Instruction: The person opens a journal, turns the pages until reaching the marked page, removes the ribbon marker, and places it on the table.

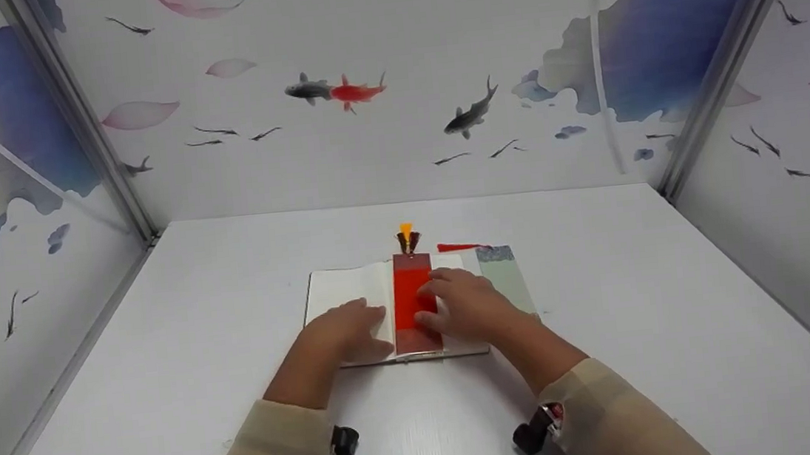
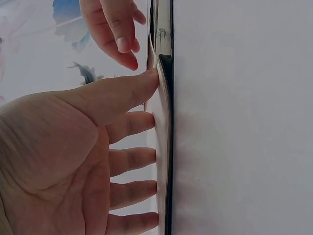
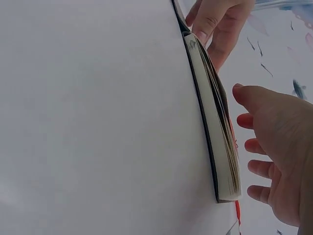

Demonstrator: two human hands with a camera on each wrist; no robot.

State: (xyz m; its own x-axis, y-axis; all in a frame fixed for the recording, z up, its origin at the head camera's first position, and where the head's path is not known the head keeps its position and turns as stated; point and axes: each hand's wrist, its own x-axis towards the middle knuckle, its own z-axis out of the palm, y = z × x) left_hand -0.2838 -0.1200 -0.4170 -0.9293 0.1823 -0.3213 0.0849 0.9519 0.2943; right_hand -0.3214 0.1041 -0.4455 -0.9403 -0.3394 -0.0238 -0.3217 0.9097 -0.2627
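Observation:
An open book (image 1: 347, 285) lies on the white table. Along its middle, beside the fold, runs a red bookmark (image 1: 412, 297) with dark and yellow tassels (image 1: 407, 238) past the book's top edge. My left hand (image 1: 344, 330) rests on the left page, its spread fingertips (image 2: 132, 193) and thumb touching the paper near the fold. Over the right page is my right hand (image 1: 471, 299), fingers extended and apart from the book in the right wrist view; its fingertips overlap the red bookmark in the head view. Neither hand grips anything.
At the book's right side lies a pale green strip (image 1: 505, 277) with a blue-grey patterned top; a red tassel (image 1: 459, 246) extends left from it. White panels (image 1: 399, 161) painted with fish and petals enclose the table (image 1: 231, 274) at the back and both sides.

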